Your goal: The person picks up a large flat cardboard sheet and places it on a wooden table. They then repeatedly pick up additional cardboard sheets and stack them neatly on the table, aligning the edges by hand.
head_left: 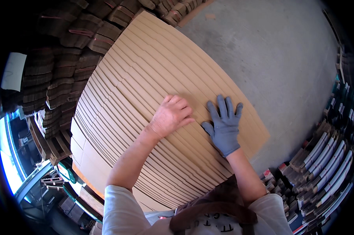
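Note:
A wide fan of overlapping flat cardboard sheets (pixel 145 78) spreads in front of me, each edge showing as a long step. My left hand (pixel 173 114), bare, rests over the middle of the fan with its fingers curled in. Whatever may lie under those fingertips is hidden. To its right, my right hand (pixel 225 127) wears a grey glove and lies flat on the topmost sheets near their right edge. Its fingers are spread and it grips nothing.
Bundled stacks of folded cardboard (pixel 63 66) rise on the left and far left. More strapped bundles (pixel 322 164) stand at the lower right. Grey concrete floor (pixel 279 58) stretches beyond the sheets on the right. A wooden pallet (pixel 57 145) is at the left.

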### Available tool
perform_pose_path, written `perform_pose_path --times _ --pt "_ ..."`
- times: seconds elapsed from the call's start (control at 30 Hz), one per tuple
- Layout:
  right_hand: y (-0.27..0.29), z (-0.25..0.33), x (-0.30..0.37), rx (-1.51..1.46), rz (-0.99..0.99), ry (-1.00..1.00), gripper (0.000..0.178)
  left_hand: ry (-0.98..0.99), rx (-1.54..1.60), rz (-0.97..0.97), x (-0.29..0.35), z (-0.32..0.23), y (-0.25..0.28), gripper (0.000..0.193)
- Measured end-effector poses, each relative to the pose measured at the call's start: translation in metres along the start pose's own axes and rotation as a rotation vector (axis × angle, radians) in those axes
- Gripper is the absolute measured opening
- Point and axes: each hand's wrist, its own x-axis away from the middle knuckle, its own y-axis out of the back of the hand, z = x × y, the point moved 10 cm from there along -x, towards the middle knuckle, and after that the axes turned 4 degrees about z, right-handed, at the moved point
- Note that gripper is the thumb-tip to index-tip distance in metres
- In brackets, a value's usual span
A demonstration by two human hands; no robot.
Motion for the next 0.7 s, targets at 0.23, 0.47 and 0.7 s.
perform_pose_path --times 0.23,0.47,0.7 --pt "-0.0025 -0.0006 0.0015 0.006 0.011 -0.001 0.069 0.009 -0.005 0.009 0.0017 0.0010 -0.0021 0.026" --pt "-0.0028 -0.0007 0.0022 -0.008 0.002 0.010 0.070 0.019 0.000 0.013 0.0027 0.0021 -0.0025 0.026" --pt "-0.0003 -0.0034 0.0013 -0.021 0.011 0.000 0.070 0.006 0.010 -0.008 0.0019 0.0008 -0.0014 0.026"
